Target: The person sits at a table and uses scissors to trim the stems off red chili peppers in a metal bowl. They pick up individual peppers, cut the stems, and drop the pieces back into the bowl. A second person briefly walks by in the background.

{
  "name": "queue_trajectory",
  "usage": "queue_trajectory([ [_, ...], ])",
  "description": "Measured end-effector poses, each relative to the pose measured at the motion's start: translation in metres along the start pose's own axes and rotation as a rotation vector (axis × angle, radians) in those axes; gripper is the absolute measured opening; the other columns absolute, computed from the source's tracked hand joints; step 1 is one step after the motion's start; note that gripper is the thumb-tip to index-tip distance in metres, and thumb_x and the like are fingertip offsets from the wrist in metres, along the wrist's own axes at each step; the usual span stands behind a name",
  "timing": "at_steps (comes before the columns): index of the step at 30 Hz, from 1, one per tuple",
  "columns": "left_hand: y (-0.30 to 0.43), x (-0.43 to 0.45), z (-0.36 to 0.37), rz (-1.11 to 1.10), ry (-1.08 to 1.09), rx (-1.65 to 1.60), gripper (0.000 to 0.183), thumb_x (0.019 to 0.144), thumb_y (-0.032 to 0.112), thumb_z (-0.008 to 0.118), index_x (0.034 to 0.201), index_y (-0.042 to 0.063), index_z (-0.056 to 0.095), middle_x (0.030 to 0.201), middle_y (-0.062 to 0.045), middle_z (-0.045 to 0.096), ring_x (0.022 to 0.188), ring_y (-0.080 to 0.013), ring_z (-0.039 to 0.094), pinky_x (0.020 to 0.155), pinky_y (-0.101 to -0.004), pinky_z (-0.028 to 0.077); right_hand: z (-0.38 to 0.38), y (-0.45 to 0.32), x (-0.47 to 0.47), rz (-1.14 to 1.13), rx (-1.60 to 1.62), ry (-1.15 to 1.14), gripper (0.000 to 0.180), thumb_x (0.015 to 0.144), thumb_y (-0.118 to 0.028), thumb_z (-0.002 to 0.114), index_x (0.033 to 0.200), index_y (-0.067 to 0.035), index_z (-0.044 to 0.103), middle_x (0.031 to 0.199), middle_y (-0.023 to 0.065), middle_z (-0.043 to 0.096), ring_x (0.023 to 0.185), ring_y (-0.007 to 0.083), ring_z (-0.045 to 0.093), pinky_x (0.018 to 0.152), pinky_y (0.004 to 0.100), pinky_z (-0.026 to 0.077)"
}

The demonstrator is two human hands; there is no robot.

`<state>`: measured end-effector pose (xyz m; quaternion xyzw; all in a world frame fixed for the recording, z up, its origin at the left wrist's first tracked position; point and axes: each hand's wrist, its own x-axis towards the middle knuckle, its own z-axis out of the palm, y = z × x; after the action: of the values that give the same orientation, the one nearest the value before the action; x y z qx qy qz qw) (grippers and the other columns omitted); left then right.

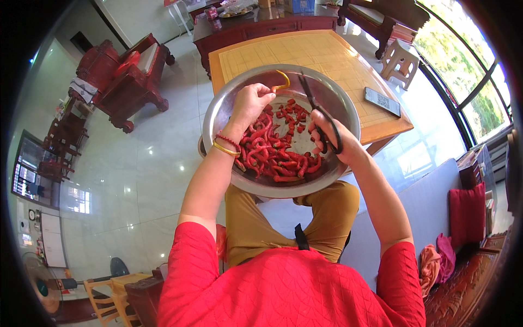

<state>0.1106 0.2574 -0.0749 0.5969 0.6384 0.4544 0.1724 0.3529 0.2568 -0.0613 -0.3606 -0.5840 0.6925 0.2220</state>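
Note:
Pinched in the fingertips of my left hand (254,102) is a curved yellowish chili pepper (283,81), held above a wide metal basin (218,106). My right hand (337,137) grips the handles of black scissors (309,92). Their blades point up and away over the basin, to the right of the chili and apart from it. Whole red chilies (265,151) are heaped in the left and near part of the basin. Cut red chili pieces (291,112) lie scattered toward its far side. Part of the heap is hidden by my left hand and wrist.
A wooden table (249,53) stands beyond the basin, with a smartphone (383,101) near its right edge. A plastic stool (400,61) is by the window. The basin is over my knees (331,200). Carved wooden armchair (122,81) stands at the left.

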Motion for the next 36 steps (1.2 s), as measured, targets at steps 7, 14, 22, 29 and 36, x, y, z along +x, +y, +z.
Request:
queue_trajectory([
  [7, -0.001, -0.002, -0.010, 0.257, 0.195, 0.396, 0.015, 0.069, 0.021, 0.070, 0.070, 0.007, 0.063, 0.074, -0.007, 0.062, 0.073, -0.0258, 0.058, 0.066, -0.0377, 0.045, -0.003, -0.014, 0.015, -0.089, -1.029, 0.435, 0.069, 0.068, -0.062, 0.063, 0.090, 0.003, 0.055, 0.085, 0.0204, 0.062, 0.085, 0.0326, 0.061, 0.073, 0.0376, 0.047],
  [14, 0.017, -0.012, -0.005, 0.376, 0.186, 0.584, 0.013, 0.070, 0.022, 0.069, 0.071, 0.010, 0.063, 0.074, -0.004, 0.061, 0.076, -0.0234, 0.058, 0.069, -0.0383, 0.042, -0.002, -0.010, 0.019, -0.168, -1.268, 0.496, 0.058, 0.072, -0.052, 0.063, 0.093, 0.000, 0.050, 0.089, 0.0200, 0.063, 0.088, 0.0344, 0.060, 0.074, 0.0409, 0.047],
  [22, 0.019, -0.014, -0.003, 0.393, 0.173, 0.567, 0.014, 0.072, 0.021, 0.069, 0.072, 0.009, 0.063, 0.075, -0.004, 0.061, 0.077, -0.0236, 0.057, 0.069, -0.0374, 0.042, -0.016, 0.005, 0.036, -0.096, -1.154, 0.365, 0.052, 0.076, -0.049, 0.062, 0.086, 0.002, 0.059, 0.081, 0.0218, 0.063, 0.079, 0.0376, 0.061, 0.070, 0.0425, 0.048],
  [29, 0.010, -0.010, -0.007, 0.321, 0.238, 0.483, 0.013, 0.071, 0.021, 0.069, 0.071, 0.009, 0.062, 0.075, -0.005, 0.061, 0.075, -0.0244, 0.057, 0.068, -0.0374, 0.042, -0.013, -0.004, 0.021, -0.060, -0.891, 0.277, 0.065, 0.075, -0.059, 0.059, 0.084, 0.006, 0.059, 0.081, 0.0248, 0.061, 0.083, 0.0388, 0.060, 0.072, 0.0419, 0.046],
  [36, 0.028, -0.016, 0.001, 0.439, 0.156, 0.453, 0.014, 0.073, 0.019, 0.068, 0.076, 0.007, 0.062, 0.073, -0.005, 0.060, 0.073, -0.0237, 0.057, 0.067, -0.0370, 0.042, -0.011, 0.003, 0.025, -0.103, -0.995, 0.364, 0.066, 0.076, -0.059, 0.058, 0.081, 0.007, 0.058, 0.076, 0.0230, 0.061, 0.079, 0.0353, 0.060, 0.071, 0.0409, 0.045],
])
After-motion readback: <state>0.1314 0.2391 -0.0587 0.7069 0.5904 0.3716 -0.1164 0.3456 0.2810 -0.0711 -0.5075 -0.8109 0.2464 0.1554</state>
